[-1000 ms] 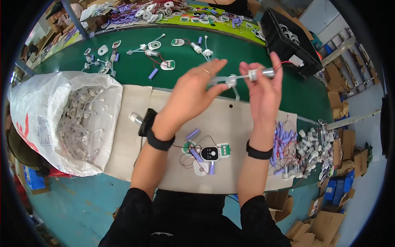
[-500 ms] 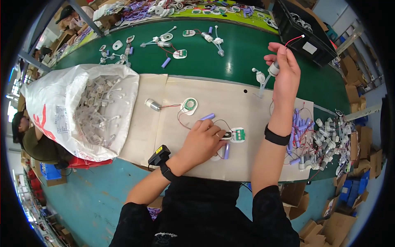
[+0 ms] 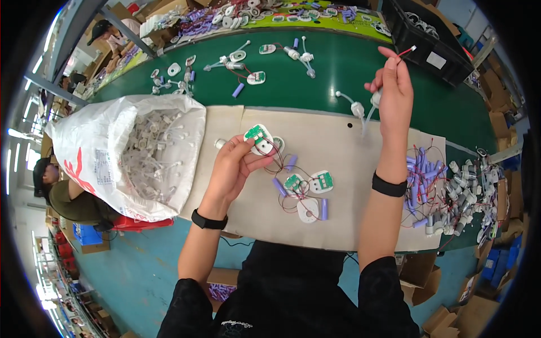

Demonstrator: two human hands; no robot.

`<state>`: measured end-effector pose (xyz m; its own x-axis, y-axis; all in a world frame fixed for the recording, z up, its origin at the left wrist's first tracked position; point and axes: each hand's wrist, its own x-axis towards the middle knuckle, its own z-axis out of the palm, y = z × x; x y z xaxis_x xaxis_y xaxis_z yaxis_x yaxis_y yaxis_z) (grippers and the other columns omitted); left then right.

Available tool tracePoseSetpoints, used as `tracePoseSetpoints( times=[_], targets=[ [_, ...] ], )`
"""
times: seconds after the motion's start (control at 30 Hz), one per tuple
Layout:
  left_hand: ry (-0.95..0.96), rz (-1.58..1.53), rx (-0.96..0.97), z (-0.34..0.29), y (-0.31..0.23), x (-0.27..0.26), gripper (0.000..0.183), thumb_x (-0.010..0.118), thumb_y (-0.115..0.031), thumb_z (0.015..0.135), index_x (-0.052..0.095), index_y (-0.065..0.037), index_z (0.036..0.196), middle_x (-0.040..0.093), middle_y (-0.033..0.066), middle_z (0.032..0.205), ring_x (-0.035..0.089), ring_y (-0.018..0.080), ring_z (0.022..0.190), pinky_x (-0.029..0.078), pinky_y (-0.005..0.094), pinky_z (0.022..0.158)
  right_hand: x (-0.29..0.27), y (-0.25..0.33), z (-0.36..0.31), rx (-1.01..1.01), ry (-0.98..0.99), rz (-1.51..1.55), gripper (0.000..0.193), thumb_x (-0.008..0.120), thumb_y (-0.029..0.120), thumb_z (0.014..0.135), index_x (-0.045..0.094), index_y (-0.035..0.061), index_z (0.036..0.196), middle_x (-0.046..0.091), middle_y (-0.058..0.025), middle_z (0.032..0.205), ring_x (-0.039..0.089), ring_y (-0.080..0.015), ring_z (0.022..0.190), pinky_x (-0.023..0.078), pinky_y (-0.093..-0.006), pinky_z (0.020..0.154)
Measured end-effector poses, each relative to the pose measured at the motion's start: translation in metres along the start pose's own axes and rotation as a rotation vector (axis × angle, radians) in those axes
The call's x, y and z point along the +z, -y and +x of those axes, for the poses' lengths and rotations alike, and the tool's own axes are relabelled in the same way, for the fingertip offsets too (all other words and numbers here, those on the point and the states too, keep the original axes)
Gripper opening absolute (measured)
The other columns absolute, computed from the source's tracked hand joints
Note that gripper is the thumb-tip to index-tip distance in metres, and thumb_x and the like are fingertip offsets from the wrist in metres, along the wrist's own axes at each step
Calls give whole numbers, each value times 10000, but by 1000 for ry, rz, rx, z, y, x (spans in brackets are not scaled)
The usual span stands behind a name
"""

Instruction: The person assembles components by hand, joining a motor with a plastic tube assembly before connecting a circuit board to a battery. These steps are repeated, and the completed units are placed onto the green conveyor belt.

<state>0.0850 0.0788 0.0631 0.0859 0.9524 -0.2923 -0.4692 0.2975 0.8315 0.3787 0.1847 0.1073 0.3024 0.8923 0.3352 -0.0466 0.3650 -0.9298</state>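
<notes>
Pinched in my left hand [image 3: 232, 162] is a white oval plate with a green circuit board [image 3: 257, 135] on it, raised above the beige mat [image 3: 349, 225]. Thin red and dark wires trail from it toward the mat. My right hand [image 3: 395, 96] is closed around a small motor pump [image 3: 376, 99], mostly hidden by the fingers. A clear tube with a white fitting [image 3: 357, 109] hangs from the pump. Above the fingertips stands a red and black wire with a white connector [image 3: 413, 49]. Between the hands lie more board plates [image 3: 322, 181], a white disc [image 3: 308, 210] and purple battery cells [image 3: 324, 209].
At left, a white sack [image 3: 84, 146] holds many clear-tubed fittings. Heaps of purple cells [image 3: 420, 174] and silver motors [image 3: 459, 186] lie at right. Several wired assemblies [image 3: 231, 62] rest on the green bench [image 3: 327, 67]. A black bin [image 3: 428, 45] stands far right. Other people work at left.
My left hand has risen from the mat and moved left, now holding a board plate. My right hand stays raised with the motor pump, turned slightly. The view has shifted a little.
</notes>
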Motion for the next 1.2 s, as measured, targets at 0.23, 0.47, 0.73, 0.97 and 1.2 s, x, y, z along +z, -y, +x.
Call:
tracePoseSetpoints(
  times=[0.23, 0.47, 0.73, 0.97, 1.2],
  targets=[
    [171, 67, 79, 56, -39, 58, 281, 454, -85, 1020, 475, 46, 1269, 655, 195, 1160, 704, 289, 1022, 597, 378, 898, -15, -6, 17, -22, 29, -191, 347, 473, 273, 1073, 626, 23, 1258, 505, 21, 688, 486, -82, 647, 493, -252, 690],
    [252, 9, 80, 135, -49, 112, 247, 465, -105, 1017, 510, 34, 1217, 652, 156, 1096, 693, 274, 999, 579, 393, 913, -24, -17, 44, -37, -120, -318, 339, 448, 320, 1076, 624, 58, 1201, 465, 23, 686, 461, -71, 645, 435, -236, 621],
    [146, 62, 96, 205, -13, 119, 292, 596, -206, 1002, 567, 30, 1170, 677, 101, 1029, 684, 188, 924, 588, 334, 834, -20, -60, 52, -44, 94, -523, 356, 502, 378, 1045, 647, 56, 997, 488, 31, 658, 470, -72, 598, 428, -250, 567],
    [-76, 28, 110, 195, 14, 69, 230, 651, -209, 977, 616, -16, 1097, 692, 41, 958, 667, 113, 856, 544, 263, 784, 14, -64, 42, 127, 331, -447, 234, 547, 200, 1014, 638, 45, 1164, 598, -18, 669, 497, -85, 545, 416, -256, 519],
    [-28, -84, 161, 192, 24, 56, 243, 639, -159, 975, 586, 25, 1126, 678, 97, 1008, 681, 151, 873, 596, 299, 812, 43, -76, 29, 74, 420, -462, 207, 594, 171, 991, 676, 2, 1078, 701, -17, 804, 585, -70, 730, 465, -224, 682]
  ],
)
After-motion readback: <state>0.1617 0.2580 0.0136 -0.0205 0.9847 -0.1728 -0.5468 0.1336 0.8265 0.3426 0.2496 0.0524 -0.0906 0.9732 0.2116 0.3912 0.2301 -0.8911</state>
